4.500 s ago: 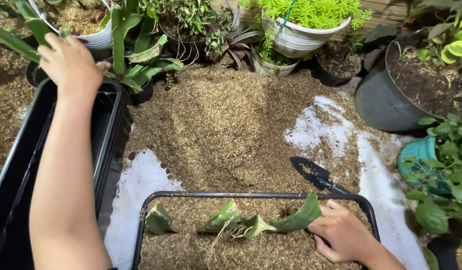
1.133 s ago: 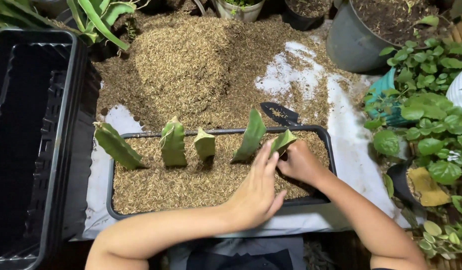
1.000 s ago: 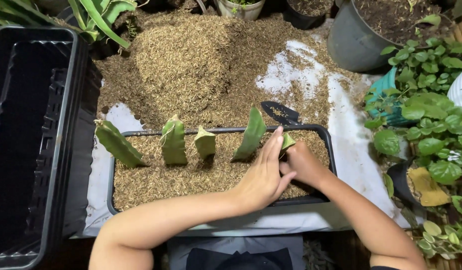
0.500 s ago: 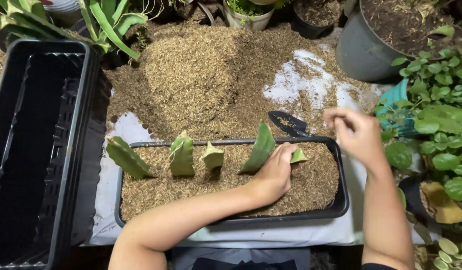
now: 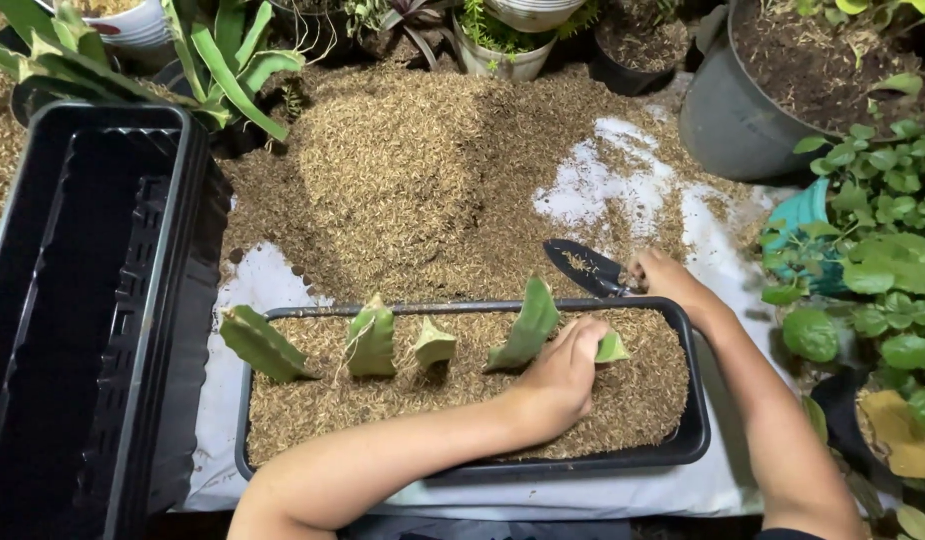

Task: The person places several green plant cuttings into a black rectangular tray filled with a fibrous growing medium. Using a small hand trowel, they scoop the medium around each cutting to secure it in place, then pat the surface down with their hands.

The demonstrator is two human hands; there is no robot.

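A black tray (image 5: 695, 415) filled with brown husk holds several green leaf cuttings standing in a row. My left hand (image 5: 563, 375) rests on the husk inside the tray, its fingers around the small rightmost cutting (image 5: 612, 347), beside a taller cutting (image 5: 525, 325). My right hand (image 5: 665, 277) is just beyond the tray's far right corner, closed on the handle of a small black trowel (image 5: 581, 265) whose blade lies on the husk.
A big heap of brown husk (image 5: 413, 170) lies on a white sheet (image 5: 623, 185) behind the tray. A long empty black planter box (image 5: 83, 300) stands at the left. Potted plants line the back; a dark pot (image 5: 743, 110) and leafy green plants (image 5: 883, 250) crowd the right.
The tray now lies close in front of me with its cuttings upright. My right hand left the rightmost cutting and went to the trowel. My left hand stays by that cutting.
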